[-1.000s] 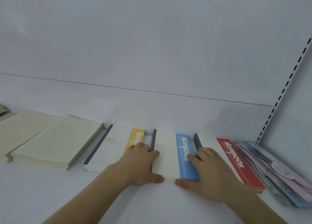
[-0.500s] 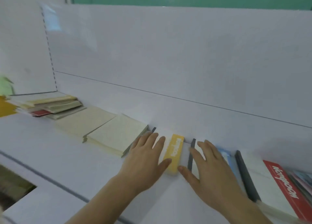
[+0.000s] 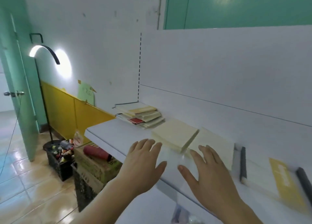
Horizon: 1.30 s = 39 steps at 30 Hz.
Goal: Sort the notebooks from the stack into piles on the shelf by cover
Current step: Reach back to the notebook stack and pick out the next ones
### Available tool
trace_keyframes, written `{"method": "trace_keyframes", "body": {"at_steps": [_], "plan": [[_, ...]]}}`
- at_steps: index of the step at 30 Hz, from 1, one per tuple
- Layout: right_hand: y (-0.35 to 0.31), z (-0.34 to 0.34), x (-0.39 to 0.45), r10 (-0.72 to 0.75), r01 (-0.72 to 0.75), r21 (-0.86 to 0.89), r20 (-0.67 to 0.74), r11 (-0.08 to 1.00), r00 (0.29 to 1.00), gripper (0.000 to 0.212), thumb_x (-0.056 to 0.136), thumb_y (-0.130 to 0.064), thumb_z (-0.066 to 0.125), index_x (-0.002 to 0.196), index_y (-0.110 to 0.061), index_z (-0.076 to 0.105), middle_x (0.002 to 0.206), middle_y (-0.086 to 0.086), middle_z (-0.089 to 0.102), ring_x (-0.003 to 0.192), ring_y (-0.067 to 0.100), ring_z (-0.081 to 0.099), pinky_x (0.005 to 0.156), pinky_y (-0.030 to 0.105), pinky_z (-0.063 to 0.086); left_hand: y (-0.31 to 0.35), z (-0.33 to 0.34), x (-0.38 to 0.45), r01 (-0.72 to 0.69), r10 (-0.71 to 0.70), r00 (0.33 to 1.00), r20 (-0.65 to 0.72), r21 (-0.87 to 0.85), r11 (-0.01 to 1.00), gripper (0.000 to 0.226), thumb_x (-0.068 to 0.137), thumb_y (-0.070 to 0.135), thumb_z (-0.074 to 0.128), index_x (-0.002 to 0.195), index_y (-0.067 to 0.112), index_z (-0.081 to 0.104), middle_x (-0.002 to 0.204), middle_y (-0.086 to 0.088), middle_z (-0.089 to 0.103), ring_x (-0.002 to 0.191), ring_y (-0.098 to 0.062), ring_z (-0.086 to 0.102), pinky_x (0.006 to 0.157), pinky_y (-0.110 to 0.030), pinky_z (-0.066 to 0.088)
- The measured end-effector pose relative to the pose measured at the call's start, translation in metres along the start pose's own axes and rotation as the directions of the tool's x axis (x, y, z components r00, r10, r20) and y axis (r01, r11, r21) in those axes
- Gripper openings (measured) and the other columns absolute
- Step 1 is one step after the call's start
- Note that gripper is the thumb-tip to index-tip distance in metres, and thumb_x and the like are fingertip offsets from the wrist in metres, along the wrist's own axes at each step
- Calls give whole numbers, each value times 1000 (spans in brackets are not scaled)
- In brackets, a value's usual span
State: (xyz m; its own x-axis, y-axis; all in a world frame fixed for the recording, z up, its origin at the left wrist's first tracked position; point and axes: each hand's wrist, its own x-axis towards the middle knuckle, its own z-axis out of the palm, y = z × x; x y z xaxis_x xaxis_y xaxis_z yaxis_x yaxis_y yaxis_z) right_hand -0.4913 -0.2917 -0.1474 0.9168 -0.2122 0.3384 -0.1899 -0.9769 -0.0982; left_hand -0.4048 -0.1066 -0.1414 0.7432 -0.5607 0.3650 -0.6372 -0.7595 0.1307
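Note:
A mixed stack of notebooks lies at the far left end of the white shelf, against the back panel. Two piles of cream-covered notebooks lie to its right. Further right sits a yellow-banded notebook with a dark spine, blurred. My left hand and my right hand hover over the shelf's front part, fingers spread and straight, holding nothing. Both are just in front of the cream piles.
Below the shelf's left end stand a cardboard box with a red cylinder on it and a black crate of small items. A lit floor lamp stands by the green door at left. Tiled floor lies beyond.
My view has swung left along the shelf. Both hands came off the yellow and blue notebooks and moved left, now hovering in front of the cream piles.

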Motion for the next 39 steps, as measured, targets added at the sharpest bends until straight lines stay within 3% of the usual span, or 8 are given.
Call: {"method": "trace_keyframes", "body": {"at_steps": [12,21,23,26,28,31,35,39], "plan": [[-104,62,138,-31,35,65,-66,997,997,99,79,-75,-8,143,-22,45,149,1,41,143,21,26,118,35,25,-160,-5,55,59,-64,995,-73,-79,995,55,102,52,36,152,31,30,156,12,32,146,-11,24,120,-30,16],[-122,85,265,-2,11,92,-106,996,994,56,99,-56,25,133,-19,51,136,-2,50,134,16,34,112,26,27,-238,9,177,27,-27,998,-58,15,1000,66,99,62,31,154,25,27,159,9,30,148,-13,22,121,-31,18],[-127,92,285,33,-25,82,-102,996,994,48,101,-50,27,122,-21,58,126,-4,57,126,17,42,106,27,33,-251,12,202,-1,2,1000,-14,38,999,76,96,69,27,155,21,26,161,4,27,150,-16,17,122,-33,13],[-138,99,305,98,-92,61,-104,994,990,37,100,-44,32,90,-24,62,97,-6,64,98,16,54,80,29,41,-264,24,231,-96,81,988,128,115,989,95,87,83,16,154,16,28,163,-5,22,153,-22,5,125,-41,4],[-146,99,316,194,-182,106,-113,978,975,37,98,-48,36,85,-24,60,86,-6,65,85,15,58,70,31,43,-272,31,246,-195,169,964,207,113,974,103,81,89,9,149,17,35,159,-6,29,151,-26,10,124,-44,7],[-152,101,329,374,-369,100,-31,924,927,49,92,-63,42,90,-21,66,87,-6,69,85,14,62,73,30,49,-284,44,262,-352,331,920,210,72,933,94,81,89,5,127,20,49,133,-3,51,134,-23,39,116,-39,26],[-155,105,338,507,-514,130,87,848,858,57,85,-67,52,61,-16,57,62,-3,64,60,11,58,57,29,42,-296,50,267,-447,441,878,186,-14,895,85,87,82,13,132,21,52,139,0,53,135,-19,40,115,-35,30],[-156,99,338,614,-624,272,131,733,778,45,84,-54,64,62,-16,53,56,-1,61,47,16,57,50,27,40,-309,47,277,-482,510,846,156,-183,857,67,90,80,23,106,25,59,121,6,61,122,-14,50,101,-30,41]]}}
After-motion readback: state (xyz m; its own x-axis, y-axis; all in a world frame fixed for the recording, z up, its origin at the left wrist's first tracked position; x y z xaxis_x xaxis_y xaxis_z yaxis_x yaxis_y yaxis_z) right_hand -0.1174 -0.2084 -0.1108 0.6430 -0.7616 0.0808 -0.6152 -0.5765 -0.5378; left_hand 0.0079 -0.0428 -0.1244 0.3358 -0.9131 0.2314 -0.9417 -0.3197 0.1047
